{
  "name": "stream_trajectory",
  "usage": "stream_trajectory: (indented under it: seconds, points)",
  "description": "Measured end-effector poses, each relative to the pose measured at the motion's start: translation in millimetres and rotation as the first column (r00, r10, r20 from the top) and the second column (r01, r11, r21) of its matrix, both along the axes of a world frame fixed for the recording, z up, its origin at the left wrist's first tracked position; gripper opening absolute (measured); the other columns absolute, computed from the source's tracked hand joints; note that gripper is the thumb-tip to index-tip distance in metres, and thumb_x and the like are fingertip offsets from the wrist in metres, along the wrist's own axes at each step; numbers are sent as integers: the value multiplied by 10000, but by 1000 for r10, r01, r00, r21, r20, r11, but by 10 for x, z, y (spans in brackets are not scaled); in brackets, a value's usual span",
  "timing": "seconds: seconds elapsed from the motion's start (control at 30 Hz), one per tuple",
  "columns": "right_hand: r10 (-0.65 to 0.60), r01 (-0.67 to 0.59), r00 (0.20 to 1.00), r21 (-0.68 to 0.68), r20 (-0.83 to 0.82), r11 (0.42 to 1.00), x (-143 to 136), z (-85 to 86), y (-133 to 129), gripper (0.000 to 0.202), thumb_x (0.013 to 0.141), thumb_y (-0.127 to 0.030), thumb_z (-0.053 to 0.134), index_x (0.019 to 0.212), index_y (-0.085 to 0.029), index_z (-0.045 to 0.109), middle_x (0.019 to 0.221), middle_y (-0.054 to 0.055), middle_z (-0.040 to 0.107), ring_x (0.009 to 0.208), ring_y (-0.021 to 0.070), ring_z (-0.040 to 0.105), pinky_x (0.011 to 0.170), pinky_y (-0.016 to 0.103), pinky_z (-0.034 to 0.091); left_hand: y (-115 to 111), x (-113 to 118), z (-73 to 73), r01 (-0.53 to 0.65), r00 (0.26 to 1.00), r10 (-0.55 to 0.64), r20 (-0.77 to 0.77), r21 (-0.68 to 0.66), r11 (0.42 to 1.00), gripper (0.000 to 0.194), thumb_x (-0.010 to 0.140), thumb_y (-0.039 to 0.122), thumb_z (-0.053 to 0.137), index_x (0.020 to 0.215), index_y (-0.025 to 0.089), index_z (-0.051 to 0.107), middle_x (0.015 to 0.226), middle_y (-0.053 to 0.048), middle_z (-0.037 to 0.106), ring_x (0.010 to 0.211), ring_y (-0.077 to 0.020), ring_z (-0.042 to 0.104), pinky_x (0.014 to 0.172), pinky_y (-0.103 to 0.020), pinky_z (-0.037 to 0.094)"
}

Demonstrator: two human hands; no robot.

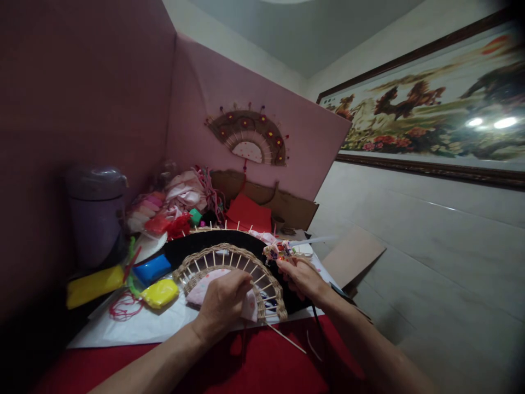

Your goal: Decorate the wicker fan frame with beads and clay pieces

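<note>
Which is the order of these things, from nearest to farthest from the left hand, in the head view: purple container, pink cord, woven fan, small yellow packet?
1. Woven fan: overlapped by the left hand.
2. Small yellow packet: left of the hand.
3. Pink cord: farther left, on the white sheet.
4. Purple container: far left, towards the back.

The left hand (225,298) hid part of the spotted cloth (205,285). The right edge cut off the framed picture (414,117). Details of the colourful bundle (278,251) were too small to tell.
</note>
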State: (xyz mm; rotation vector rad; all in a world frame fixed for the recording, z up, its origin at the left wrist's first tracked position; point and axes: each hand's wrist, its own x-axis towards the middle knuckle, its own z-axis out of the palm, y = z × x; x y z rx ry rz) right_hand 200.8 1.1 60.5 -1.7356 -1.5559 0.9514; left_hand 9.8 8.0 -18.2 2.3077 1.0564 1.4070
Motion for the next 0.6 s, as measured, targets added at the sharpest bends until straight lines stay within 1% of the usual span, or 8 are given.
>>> stream_trajectory:
  seconds: [0.23,0.43,0.6]
  points:
    - [13,-13,1000,4,-15,1000,-17,11,-3,314,787,-456,456,640,-178,467,523,-44,353,345,51,279,269,191,217,-3,2,12,-1,1000,1,1,9,1000,144,812,152,468,798,173,610,703,-19,645,645,-144,580,604,-279,436]
    - [-16,16,1000,-29,-19,999,-49,45,-6,301,789,-438,460,631,-182,448,505,-60,340,325,39,267,259,173,205,-11,-2,28,-5,1000,5,-9,9,1000,146,812,147,469,802,172,613,712,-26,655,656,-147,592,609,-273,437]
    - [-15,14,999,-25,-37,1000,-31,21,2,310,792,-448,460,638,-179,459,501,-66,341,322,38,262,259,172,207,-14,-3,32,2,1000,-2,-16,-6,1000,149,809,143,465,802,168,612,710,-28,652,652,-149,591,603,-277,440]
